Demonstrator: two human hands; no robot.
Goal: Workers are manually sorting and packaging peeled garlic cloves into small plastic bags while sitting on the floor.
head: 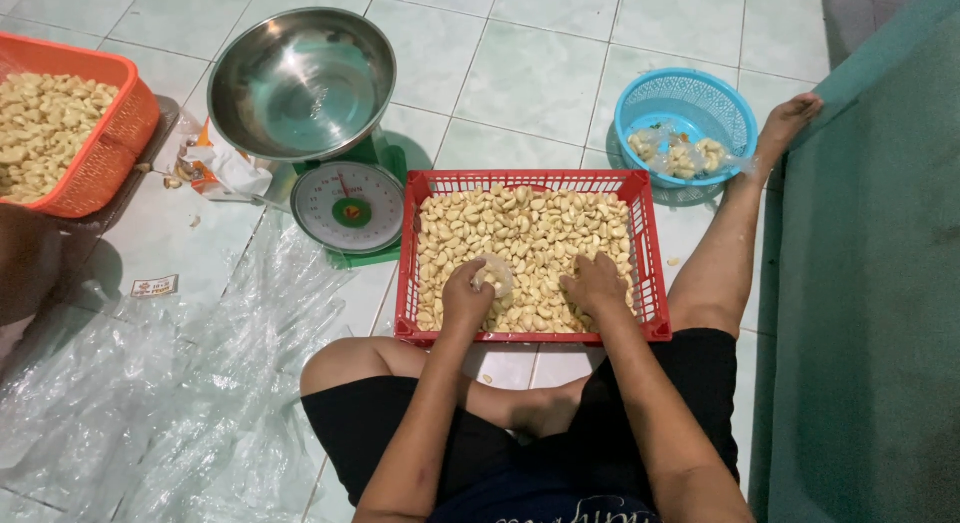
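A: What do the hands do?

B: The left hand is closed around a small clear plastic bag with peeled garlic cloves. The right hand lies half-curled on the pale peeled garlic cloves, near the front edge of the red plastic lattice basket on the tiled floor.

A: How will the cloves handle?

B: Light, smooth, probably slippery; better scoop them. A green dial scale with a steel bowl stands just beside the basket.
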